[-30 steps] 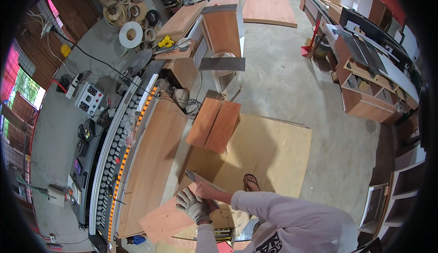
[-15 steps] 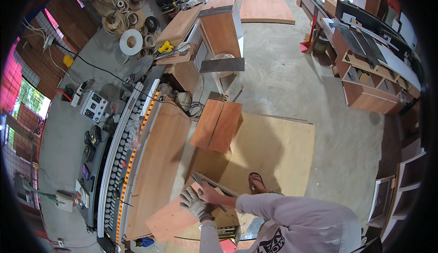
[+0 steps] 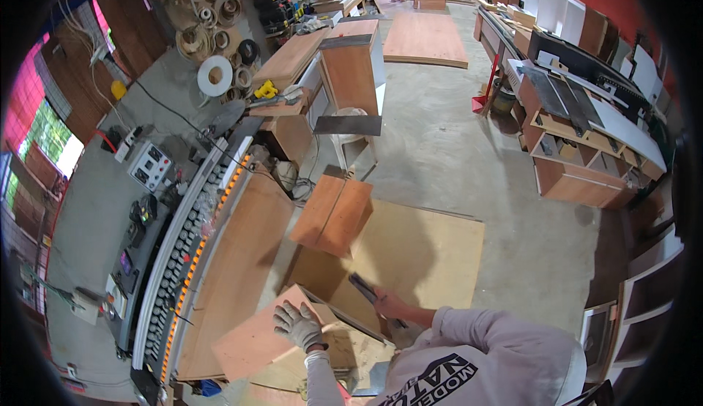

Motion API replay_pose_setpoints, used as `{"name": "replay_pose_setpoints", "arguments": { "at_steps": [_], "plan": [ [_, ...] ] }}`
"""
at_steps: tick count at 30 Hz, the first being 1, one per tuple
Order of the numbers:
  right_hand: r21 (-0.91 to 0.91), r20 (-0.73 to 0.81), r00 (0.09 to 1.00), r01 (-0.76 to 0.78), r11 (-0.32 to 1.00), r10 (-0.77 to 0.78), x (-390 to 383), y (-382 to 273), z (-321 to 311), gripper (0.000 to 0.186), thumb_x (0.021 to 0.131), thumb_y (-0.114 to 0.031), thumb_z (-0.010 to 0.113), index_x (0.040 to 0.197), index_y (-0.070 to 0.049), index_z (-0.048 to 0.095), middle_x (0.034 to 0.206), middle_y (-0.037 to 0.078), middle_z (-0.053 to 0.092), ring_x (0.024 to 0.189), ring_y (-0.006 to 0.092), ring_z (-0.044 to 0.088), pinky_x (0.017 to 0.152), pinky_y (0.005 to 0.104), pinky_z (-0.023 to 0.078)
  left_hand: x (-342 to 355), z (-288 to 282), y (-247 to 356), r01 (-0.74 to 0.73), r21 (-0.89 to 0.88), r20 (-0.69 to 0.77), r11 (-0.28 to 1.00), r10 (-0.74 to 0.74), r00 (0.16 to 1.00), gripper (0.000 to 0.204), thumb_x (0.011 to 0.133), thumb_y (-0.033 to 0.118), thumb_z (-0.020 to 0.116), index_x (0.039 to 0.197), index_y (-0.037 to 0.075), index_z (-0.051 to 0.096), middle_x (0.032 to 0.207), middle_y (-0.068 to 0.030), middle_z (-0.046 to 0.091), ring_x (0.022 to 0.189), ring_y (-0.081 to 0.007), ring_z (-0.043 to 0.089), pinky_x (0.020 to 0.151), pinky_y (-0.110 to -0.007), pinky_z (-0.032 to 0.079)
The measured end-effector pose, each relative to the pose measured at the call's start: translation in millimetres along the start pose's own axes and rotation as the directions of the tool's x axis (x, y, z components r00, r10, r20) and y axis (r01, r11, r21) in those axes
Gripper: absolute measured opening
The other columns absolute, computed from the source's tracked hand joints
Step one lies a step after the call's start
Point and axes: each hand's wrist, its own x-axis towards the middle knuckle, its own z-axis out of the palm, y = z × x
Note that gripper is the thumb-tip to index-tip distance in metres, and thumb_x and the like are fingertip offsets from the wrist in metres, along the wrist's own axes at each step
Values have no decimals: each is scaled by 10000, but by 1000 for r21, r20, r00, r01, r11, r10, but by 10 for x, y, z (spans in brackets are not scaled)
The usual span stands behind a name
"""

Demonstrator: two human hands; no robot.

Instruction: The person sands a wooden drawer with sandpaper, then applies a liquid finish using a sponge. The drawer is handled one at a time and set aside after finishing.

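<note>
My left hand point(image 3: 299, 326), in a pale grey work glove, lies with fingers spread on the top of a reddish-brown wood panel point(image 3: 253, 340). The panel appears to be part of a box-like piece, with a pale inner side showing at its right. Bare, my right hand point(image 3: 392, 306) is wrapped round a long, narrow, dark tool point(image 3: 363, 287), whose exact kind I cannot make out. That tool is held to the right of the panel, apart from it. Part of the piece is hidden by my left arm.
A small wooden box point(image 3: 333, 214) stands ahead on a plywood sheet point(image 3: 421, 252). Along the left runs a long machine with rollers and an orange strip point(image 3: 192, 265). A plastic stool point(image 3: 350, 141) bears a dark board. Cabinet pieces point(image 3: 586, 172) stand at the right.
My right hand has moved right with the dark tool, away from the panel and my left hand. My left hand now lies flatter, fingers more spread. The whole view has shifted.
</note>
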Motion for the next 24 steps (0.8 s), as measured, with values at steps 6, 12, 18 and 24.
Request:
{"name": "replay_pose_setpoints", "arguments": {
  "at_steps": [6, 12, 18, 24],
  "plan": [
    [-129, -74, 990, 107, 986, -117, 76, -268, -467, 193, 910, -101, 565, 1088, -65, 631, 832, 137, 674, 783, 258, 698, 720, 440, 539, -1004, 154, 511, -560, -123, 122, 819, 573, 811, 552, 1022, 492, 520, 1416, 107, 558, 1471, -195, 559, 1408, -421, 460, 1174, -609, 302],
    [-125, 33, 905, 424, 897, -423, 524, -481, -572, 188, 876, -35, 620, 1062, -8, 633, 852, 127, 641, 800, 190, 617, 751, 350, 509, -1742, 823, 480, 100, -661, 491, 744, 328, 807, 554, 1027, 397, 603, 1416, 6, 554, 1313, -274, 646, 1195, -429, 645, 984, -459, 528],
    [-324, 438, 836, 491, 809, -332, 1002, -897, -577, 358, 886, 11, 566, 1242, 28, 605, 1164, 268, 666, 1055, 445, 650, 931, 477, 517, -1517, 466, 859, 402, -904, 377, 149, -172, 910, 755, 1009, 415, 682, 1563, -11, 397, 1485, -226, 562, 1366, -312, 551, 1115, -380, 448],
    [192, 795, 147, 859, 474, -589, 1154, -1317, -474, 577, 816, 20, 605, 1391, 15, 559, 1510, 257, 482, 1351, 442, 512, 1090, 462, 474, -1065, -221, 1855, 207, -941, 314, -266, -463, 829, 708, 1031, 342, 673, 1582, 10, 377, 1496, -165, 544, 1347, -257, 551, 1087, -347, 461]
  ]
}}
